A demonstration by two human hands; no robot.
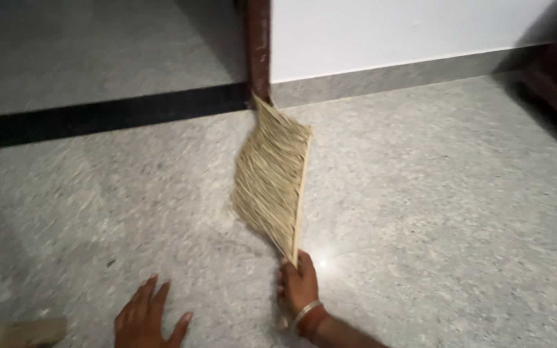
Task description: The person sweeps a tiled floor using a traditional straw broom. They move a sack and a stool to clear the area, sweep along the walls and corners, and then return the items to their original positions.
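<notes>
Straw-coloured bristles of a hand broom (271, 177) are fanning out flat over the speckled grey stone floor (433, 212), its far tip reaching toward the foot of a dark brown wooden door frame (258, 45). At the near end, where the bristles are gathering into a narrow handle, the right hand (299, 285) is wrapping around it, its grip clenched on the broom handle, with bangles (311, 316) showing at the wrist. The left hand (144, 317) is lying palm down on the floor to the left, fingers spread and its grip released, holding nothing, well apart from the broom. A black stone strip (98, 116) is running across the floor behind the broom, meeting the door frame. A white wall (407, 29) with a grey skirting band (388, 76) is standing to the right of the frame. At the bottom left corner, a pale tan thing (17, 332) is lying blurred, too unclear to name. A bright glint is showing on the floor just beside the right hand.
</notes>
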